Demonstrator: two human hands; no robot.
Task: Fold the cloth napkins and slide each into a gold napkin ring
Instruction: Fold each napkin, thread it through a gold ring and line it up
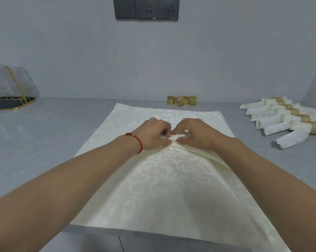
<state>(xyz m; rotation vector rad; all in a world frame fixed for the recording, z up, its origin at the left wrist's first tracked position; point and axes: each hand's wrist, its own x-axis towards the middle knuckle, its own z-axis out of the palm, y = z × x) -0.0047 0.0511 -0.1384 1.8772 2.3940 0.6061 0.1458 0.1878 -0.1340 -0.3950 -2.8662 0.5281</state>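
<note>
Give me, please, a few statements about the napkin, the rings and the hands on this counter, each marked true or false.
1. Both hands pinch the middle of the spread napkin. True: the left hand and right hand gather a ridge of cloth there.
2. The loose gold rings lie at the near edge of the counter. False: they sit beyond the napkin, by the wall.
3. Finished napkins in rings lie in a row to the right. True.
4. The red bracelet is on the right wrist. False: it is on the left wrist.
5. The spread napkin already has a ring on it. False: no ring is on it yet.
</note>
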